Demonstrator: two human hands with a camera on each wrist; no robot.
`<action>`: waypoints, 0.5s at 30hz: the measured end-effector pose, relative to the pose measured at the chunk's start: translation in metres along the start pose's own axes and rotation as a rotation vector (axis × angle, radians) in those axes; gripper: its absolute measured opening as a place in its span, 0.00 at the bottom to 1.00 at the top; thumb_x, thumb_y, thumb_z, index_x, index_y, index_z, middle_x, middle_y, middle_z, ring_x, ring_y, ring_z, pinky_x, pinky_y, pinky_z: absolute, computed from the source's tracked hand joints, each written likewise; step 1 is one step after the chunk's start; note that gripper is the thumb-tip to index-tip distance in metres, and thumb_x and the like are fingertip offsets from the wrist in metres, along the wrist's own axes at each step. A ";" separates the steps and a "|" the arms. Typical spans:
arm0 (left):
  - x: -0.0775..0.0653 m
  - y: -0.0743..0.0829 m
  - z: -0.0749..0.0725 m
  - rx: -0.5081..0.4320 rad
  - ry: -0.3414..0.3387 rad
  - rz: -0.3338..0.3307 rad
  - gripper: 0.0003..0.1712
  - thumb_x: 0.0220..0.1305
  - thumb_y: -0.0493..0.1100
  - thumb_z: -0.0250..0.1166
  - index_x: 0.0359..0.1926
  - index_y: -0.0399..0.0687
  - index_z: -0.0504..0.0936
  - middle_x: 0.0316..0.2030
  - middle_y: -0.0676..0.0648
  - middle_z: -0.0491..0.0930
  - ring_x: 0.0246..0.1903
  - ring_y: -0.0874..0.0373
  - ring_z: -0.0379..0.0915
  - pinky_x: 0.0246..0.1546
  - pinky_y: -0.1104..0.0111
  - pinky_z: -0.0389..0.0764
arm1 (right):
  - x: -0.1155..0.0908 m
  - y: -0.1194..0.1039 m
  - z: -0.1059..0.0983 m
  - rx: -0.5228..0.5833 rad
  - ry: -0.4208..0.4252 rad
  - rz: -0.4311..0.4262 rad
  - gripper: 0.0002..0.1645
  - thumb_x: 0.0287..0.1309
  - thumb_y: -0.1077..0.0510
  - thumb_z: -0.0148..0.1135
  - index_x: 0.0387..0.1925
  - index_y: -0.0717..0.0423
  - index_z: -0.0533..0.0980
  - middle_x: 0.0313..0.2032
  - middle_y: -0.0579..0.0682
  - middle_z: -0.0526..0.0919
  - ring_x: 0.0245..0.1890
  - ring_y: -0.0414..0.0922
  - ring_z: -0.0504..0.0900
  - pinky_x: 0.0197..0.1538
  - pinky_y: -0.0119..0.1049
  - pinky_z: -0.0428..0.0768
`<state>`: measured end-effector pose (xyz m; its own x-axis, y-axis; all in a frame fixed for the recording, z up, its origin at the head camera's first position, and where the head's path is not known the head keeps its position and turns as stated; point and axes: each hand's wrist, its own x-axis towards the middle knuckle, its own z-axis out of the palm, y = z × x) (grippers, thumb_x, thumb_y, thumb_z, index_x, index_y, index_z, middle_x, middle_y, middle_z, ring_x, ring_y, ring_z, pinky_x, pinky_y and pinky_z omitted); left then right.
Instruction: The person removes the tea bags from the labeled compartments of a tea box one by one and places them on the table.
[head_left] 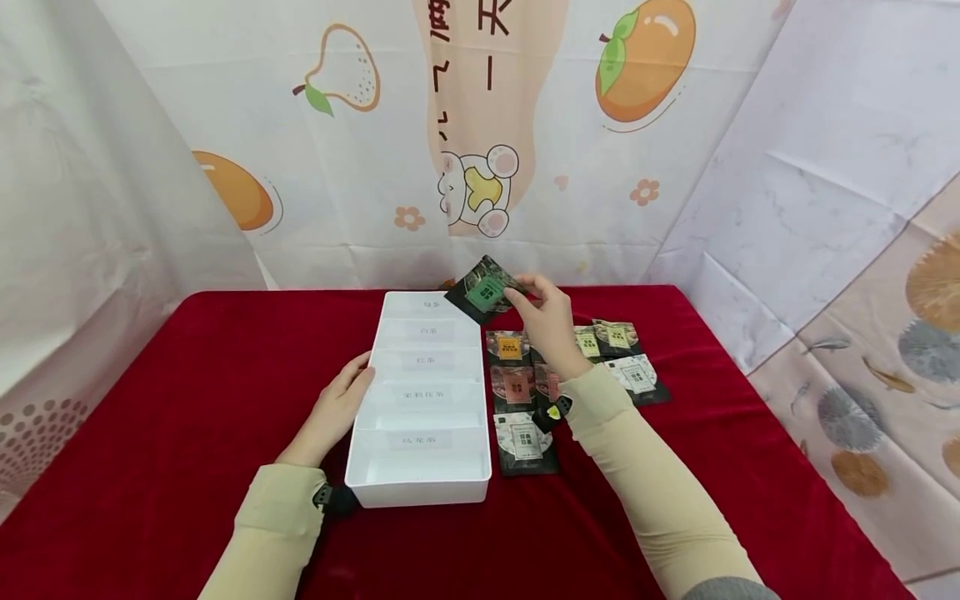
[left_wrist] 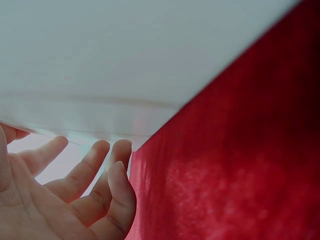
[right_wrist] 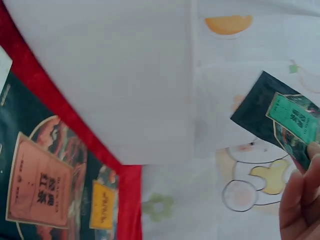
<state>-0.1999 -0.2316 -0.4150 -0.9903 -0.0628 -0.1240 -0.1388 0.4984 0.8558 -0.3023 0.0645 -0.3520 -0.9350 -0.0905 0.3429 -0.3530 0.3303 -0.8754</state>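
My right hand (head_left: 551, 321) pinches a dark tea sachet with a green label (head_left: 486, 289) between thumb and fingers, raised and tilted over the far right corner of a white divided box (head_left: 420, 493). In the right wrist view, the sachet (right_wrist: 275, 112) shows its label against the curtain. My left hand (head_left: 333, 408) rests against the left wall of the box. Its fingers are spread and slightly bent, with the tips at the box's edge in the left wrist view. The box's several labelled compartments run from near to far, with no sachets visible in them.
Right of the box lie several tea sachets: an orange-labelled one (head_left: 510, 347), a red-labelled one (head_left: 516, 387), a white one (head_left: 527, 443), another white one (head_left: 637, 377) and yellow-green ones (head_left: 617, 336). A red cloth (head_left: 225, 400) covers the table, and a printed curtain (head_left: 337, 183) hangs behind.
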 end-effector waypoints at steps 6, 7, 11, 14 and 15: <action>0.000 0.000 0.000 -0.010 0.005 0.008 0.36 0.77 0.62 0.41 0.78 0.52 0.53 0.66 0.36 0.69 0.61 0.42 0.70 0.63 0.48 0.68 | -0.013 -0.015 -0.013 0.123 -0.047 0.046 0.19 0.67 0.55 0.62 0.56 0.55 0.77 0.47 0.57 0.84 0.10 0.44 0.65 0.18 0.33 0.70; 0.000 0.000 0.000 -0.011 0.004 0.010 0.36 0.77 0.62 0.41 0.78 0.52 0.53 0.67 0.36 0.69 0.62 0.42 0.70 0.63 0.49 0.68 | -0.015 -0.017 -0.015 0.135 -0.052 0.052 0.19 0.67 0.55 0.62 0.56 0.55 0.77 0.45 0.55 0.84 0.10 0.44 0.65 0.18 0.33 0.70; 0.000 0.000 0.000 -0.018 0.003 0.009 0.36 0.76 0.63 0.41 0.78 0.53 0.54 0.67 0.36 0.68 0.63 0.42 0.69 0.64 0.48 0.67 | -0.023 -0.019 -0.021 0.171 -0.063 0.073 0.18 0.66 0.56 0.63 0.55 0.56 0.77 0.33 0.45 0.84 0.11 0.41 0.66 0.19 0.33 0.71; 0.000 0.001 0.000 -0.015 0.003 0.005 0.36 0.76 0.63 0.41 0.78 0.53 0.54 0.67 0.36 0.69 0.63 0.42 0.69 0.64 0.48 0.67 | -0.031 -0.017 -0.025 0.180 -0.075 0.108 0.18 0.66 0.58 0.63 0.55 0.57 0.77 0.28 0.39 0.81 0.11 0.39 0.67 0.21 0.33 0.73; 0.000 0.001 0.000 -0.013 0.004 0.004 0.36 0.76 0.62 0.41 0.78 0.53 0.54 0.67 0.36 0.69 0.63 0.42 0.69 0.64 0.48 0.67 | -0.033 -0.016 -0.027 0.179 -0.080 0.120 0.18 0.66 0.58 0.63 0.55 0.58 0.77 0.26 0.40 0.81 0.10 0.39 0.67 0.21 0.33 0.73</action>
<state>-0.2002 -0.2310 -0.4147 -0.9909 -0.0637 -0.1185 -0.1345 0.4873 0.8628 -0.2645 0.0870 -0.3400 -0.9678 -0.1373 0.2109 -0.2330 0.1716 -0.9572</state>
